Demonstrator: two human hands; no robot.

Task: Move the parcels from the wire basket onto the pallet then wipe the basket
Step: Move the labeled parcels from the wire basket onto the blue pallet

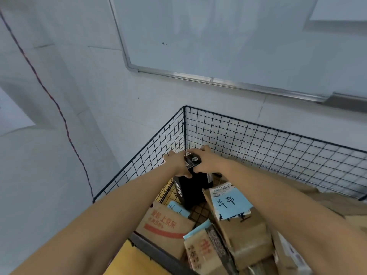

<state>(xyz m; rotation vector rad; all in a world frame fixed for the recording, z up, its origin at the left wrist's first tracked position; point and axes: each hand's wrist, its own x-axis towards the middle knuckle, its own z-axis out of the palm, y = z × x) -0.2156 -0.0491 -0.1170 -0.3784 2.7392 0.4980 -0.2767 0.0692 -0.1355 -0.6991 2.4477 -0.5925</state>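
cardboard parcels (244, 235) beside tall black box (191, 190)

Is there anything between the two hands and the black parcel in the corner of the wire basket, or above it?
No. The left hand and right hand both grip the black box-shaped parcel. Nothing lies above it; the black wire basket walls stand behind and left. The pallet is not in view.

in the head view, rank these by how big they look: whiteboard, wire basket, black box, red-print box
1. whiteboard
2. wire basket
3. red-print box and black box: they look about alike, and the red-print one is nearer the camera, so unranked
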